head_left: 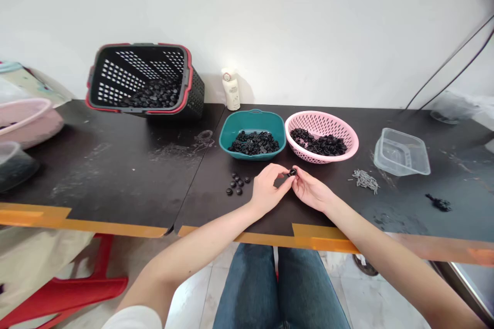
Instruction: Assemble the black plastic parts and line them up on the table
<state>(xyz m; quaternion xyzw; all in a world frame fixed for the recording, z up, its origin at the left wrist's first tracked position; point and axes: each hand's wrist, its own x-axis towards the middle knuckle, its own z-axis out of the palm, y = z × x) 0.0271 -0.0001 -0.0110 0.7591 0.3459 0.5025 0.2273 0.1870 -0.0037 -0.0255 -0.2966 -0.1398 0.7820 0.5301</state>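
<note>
Right hand (pixel 312 191): nearly closed, fingertips pinching a black part (pixel 292 172).
Left hand (pixel 266 190): curled, fingertips on the same part from the left.
Part: between both hands, lower center; long axis too small to tell.
Nearby: loose black parts (pixel 236 184), left of left hand.
Beyond: teal tub (pixel 252 115), pink colander (pixel 320 119), each holding more, above the hands.

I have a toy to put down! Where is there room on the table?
Left of the small black pieces, below the tipped basket, the black table is bare. Around the teal bowl and pink strainer it's crowded.
</note>
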